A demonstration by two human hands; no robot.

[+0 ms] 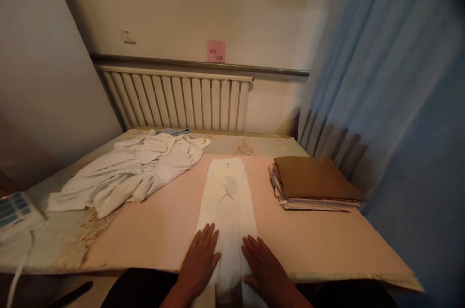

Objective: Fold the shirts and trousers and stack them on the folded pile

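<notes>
A white garment [229, 211] lies in a long narrow strip down the middle of the pink cloth [160, 221], its near end hanging past the table's front edge. A rumpled patch and a small dark mark show toward its far end. My left hand [201, 259] rests flat on the strip's left side, fingers stretched out and pointing away from me. On the right side, my right hand [263, 264] lies flat too, with its fingers extended. Neither hand grips anything.
A loose heap of white clothes [145, 167] lies at the back left. To the right stands a stack of folded fabrics, brown [316, 179] on top. A white power strip [18, 213] with a cord sits at the left edge. A blue curtain [381, 104] borders the table's right side.
</notes>
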